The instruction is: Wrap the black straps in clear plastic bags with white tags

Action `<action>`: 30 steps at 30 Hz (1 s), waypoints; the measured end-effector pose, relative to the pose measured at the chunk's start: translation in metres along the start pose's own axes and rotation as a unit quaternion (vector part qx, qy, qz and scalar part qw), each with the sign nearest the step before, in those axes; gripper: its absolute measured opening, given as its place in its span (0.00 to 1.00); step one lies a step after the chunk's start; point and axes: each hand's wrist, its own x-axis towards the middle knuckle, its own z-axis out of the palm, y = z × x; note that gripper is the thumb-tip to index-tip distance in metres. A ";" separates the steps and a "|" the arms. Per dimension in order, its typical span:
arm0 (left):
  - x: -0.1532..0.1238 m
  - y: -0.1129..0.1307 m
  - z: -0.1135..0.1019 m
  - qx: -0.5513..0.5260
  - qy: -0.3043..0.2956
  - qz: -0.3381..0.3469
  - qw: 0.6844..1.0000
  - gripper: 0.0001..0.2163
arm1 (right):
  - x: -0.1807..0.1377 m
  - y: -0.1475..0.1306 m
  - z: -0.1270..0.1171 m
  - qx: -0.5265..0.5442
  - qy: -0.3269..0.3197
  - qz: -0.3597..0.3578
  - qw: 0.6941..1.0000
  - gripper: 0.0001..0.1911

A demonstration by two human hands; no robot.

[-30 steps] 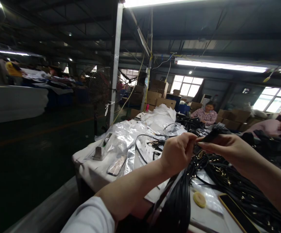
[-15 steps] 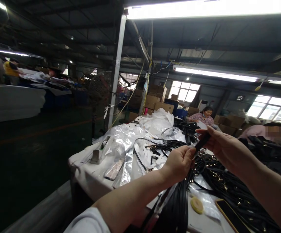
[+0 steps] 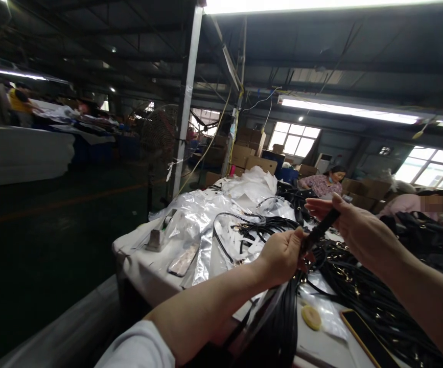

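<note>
A short stretch of black strap runs slantwise between my two hands, above the table. My left hand is closed around its lower end, thumb on top. My right hand pinches the upper end between thumb and fingers, the fingertips reaching out behind it. Below my left hand, a bundle of long black straps hangs down over the table's near edge. Under my right forearm lies a heap of black straps with gold-coloured metal hooks.
Clear plastic bags and white wrapping cover the far left of the table. A phone, a metal block, a yellow tape roll and a dark phone-like device lie nearer. Two people sit beyond, at the right.
The view has shifted slightly. A longer piece of the strap shows between my hands, and my right-hand fingers look a little more stretched out.
</note>
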 end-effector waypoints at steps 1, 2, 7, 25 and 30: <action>0.002 -0.001 0.000 0.009 0.007 0.007 1.000 0.33 | 0.001 -0.001 0.000 -0.022 -0.017 -0.010 1.000 0.21; 0.004 -0.001 -0.001 0.022 0.012 0.016 1.000 0.33 | 0.002 -0.002 0.000 -0.044 -0.028 -0.014 0.999 0.23; 0.016 0.010 -0.001 0.040 0.011 0.051 0.998 0.31 | 0.004 -0.014 0.005 -0.136 -0.011 -0.016 0.991 0.28; 0.016 0.057 -0.015 0.462 0.017 0.402 0.790 0.08 | 0.001 -0.041 0.010 -0.114 0.020 -0.008 0.993 0.25; 0.016 0.065 -0.014 0.498 0.038 0.431 0.751 0.09 | 0.007 -0.033 0.009 -0.141 0.020 -0.030 0.989 0.26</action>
